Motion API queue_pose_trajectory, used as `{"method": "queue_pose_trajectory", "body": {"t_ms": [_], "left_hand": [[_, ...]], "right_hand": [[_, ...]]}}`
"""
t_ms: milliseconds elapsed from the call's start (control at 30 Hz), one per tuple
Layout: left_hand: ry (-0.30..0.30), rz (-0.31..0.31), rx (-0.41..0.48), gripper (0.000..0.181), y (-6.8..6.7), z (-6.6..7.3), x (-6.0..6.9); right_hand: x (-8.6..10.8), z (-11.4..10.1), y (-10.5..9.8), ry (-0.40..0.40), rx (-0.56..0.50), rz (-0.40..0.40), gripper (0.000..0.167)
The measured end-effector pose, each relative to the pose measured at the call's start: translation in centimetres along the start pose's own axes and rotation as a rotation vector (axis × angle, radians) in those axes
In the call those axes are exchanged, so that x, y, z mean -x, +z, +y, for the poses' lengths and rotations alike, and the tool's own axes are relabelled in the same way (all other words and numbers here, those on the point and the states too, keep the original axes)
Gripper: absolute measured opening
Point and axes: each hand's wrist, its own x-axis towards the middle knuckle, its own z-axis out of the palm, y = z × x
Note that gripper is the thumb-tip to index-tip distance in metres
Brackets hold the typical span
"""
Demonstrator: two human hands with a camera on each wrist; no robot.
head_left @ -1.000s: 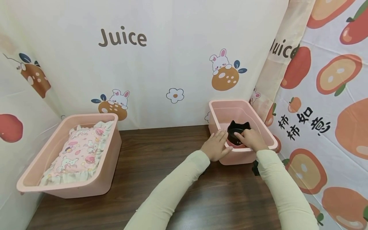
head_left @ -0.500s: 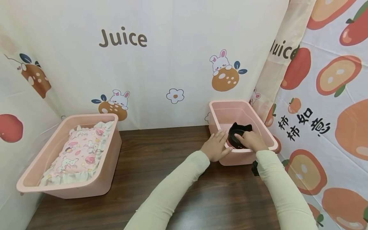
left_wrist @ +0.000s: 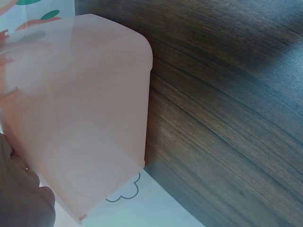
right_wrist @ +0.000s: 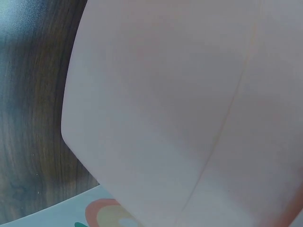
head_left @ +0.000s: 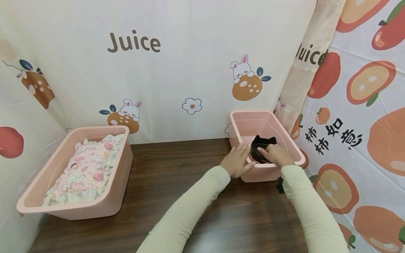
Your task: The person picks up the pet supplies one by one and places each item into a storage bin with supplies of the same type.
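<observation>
A black bowl with cat-ear points sits inside the pink plastic bin at the right, near its front wall. My right hand reaches over the front rim and grips the bowl's near right side, thumb over the bowl's edge; its other fingers are mostly hidden. Laid on the bin's front left corner, my left hand has its fingers extended over the rim. The left wrist view shows the bin's outer wall and part of the left hand. Bin wall fills most of the right wrist view.
A larger pink bin stands at the left, holding a pink printed pillow with white ruffles. Both bins are on a dark wooden table. Printed curtains hang behind and at the sides.
Within the right bin, the bowl has shifted slightly toward me and turned a little, with my right hand on it. My left hand has stayed on the rim.
</observation>
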Motion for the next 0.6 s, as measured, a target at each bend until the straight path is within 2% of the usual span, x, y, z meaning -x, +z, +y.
{"method": "queue_pose_trajectory", "body": {"t_ms": [233, 600], "left_hand": [[-0.002, -0.012, 0.0, 0.07, -0.18, 0.02, 0.1], [-0.005, 0.002, 0.007, 0.071, 0.04, 0.0, 0.01]], "right_hand": [[0.01, -0.26, -0.06, 0.0, -0.036, 0.037, 0.052], [0.11, -0.42, -0.18, -0.023, -0.048, 0.08, 0.046]]}}
